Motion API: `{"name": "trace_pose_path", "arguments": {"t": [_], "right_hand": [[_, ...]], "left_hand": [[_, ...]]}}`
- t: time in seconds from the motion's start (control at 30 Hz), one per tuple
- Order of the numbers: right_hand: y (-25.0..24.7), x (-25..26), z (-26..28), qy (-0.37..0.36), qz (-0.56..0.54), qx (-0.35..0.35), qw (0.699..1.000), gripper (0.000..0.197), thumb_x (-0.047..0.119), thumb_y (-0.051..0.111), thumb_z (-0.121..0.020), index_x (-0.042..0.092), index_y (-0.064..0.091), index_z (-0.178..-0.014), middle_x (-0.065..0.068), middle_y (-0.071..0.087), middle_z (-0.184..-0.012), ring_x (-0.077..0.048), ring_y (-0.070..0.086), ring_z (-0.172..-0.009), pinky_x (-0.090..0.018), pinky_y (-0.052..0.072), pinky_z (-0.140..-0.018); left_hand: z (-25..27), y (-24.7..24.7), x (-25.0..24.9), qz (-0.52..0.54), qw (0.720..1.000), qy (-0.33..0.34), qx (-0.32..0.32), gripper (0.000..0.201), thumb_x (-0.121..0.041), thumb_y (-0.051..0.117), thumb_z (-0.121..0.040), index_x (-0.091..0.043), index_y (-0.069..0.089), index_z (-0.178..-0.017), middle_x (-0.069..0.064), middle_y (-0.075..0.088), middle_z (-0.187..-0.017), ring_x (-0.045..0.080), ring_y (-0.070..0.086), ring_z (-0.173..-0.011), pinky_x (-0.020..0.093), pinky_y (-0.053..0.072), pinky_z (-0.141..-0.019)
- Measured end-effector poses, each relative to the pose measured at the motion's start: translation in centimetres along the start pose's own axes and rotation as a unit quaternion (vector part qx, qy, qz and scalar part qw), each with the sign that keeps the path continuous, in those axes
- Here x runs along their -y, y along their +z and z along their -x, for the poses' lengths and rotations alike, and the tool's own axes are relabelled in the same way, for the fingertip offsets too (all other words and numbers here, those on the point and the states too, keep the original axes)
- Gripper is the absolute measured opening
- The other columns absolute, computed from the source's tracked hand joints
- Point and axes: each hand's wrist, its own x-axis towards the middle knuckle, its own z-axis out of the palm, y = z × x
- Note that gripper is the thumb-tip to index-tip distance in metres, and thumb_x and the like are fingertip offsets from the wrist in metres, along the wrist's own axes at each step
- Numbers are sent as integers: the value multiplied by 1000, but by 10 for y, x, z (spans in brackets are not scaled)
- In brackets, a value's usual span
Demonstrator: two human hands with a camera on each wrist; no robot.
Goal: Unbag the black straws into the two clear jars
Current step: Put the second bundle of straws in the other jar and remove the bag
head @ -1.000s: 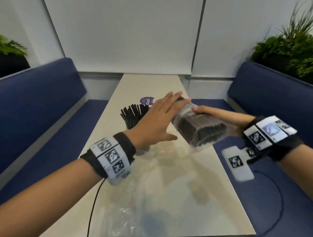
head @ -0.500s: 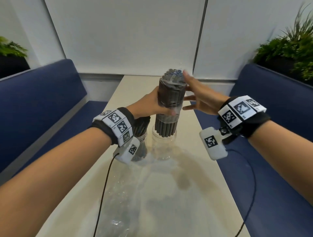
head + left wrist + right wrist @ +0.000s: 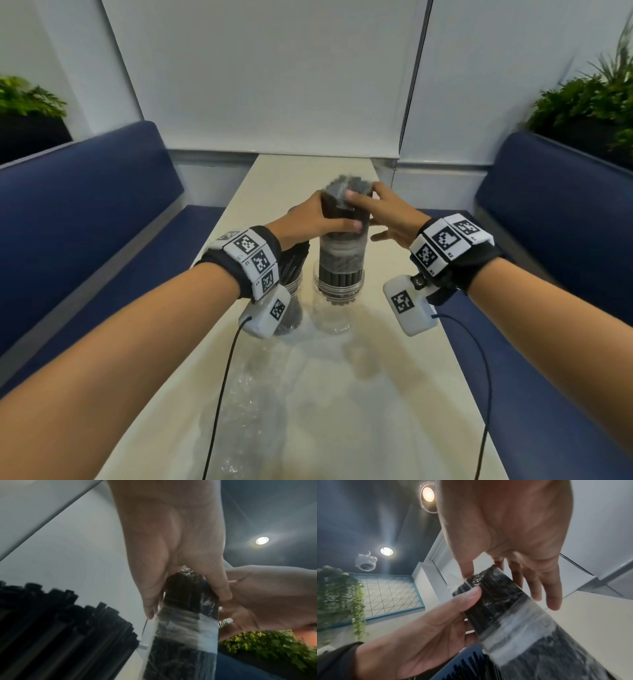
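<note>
Midway along the narrow cream table [image 3: 301, 178], between two blue benches [image 3: 85, 192], a person holds a bundle of black straws [image 3: 342, 219] upright, still wrapped in its clear bag [image 3: 340, 251]. The lower ends of the straws poke out of the bag's open bottom into the mouth of the right-hand clear jar [image 3: 334, 308], which stands on the table near its middle line. The left hand [image 3: 308, 222] wraps around the upper part of the bundle, its thumb laid across the near side. The right hand [image 3: 387, 212] pinches the top of the bag with thumb and forefinger, while its other fingers hang loosely spread beside the bundle. From the left wrist camera the bag looks bunched and cloudy just below the gripping fingers.

Just to the left stands the second clear jar [image 3: 291, 305], partly hidden behind the left wrist band, already packed with loose black straws [image 3: 291, 263] that stand upright above its rim. The two jars are close together; whether they touch I cannot tell. Crumpled clear plastic [image 3: 253, 404] lies on the table toward its near edge. Green plants [image 3: 589, 99] sit behind each bench back.
</note>
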Motion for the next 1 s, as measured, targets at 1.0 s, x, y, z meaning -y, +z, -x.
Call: {"name": "trace_pose_path", "arguments": {"t": [1.0], "right_hand": [[23,-42,-22,-205,224,-169,938,20,14,59,-86,2,71,-97,-19,62,-105,-31,56,-101,-32,42,-87]], "left_hand": [[-7,14,21,-252,952,-3,-172,25,-21,57,-91,3,67,-90,19,70,-94,29,62,-88,29,41,-73]]}}
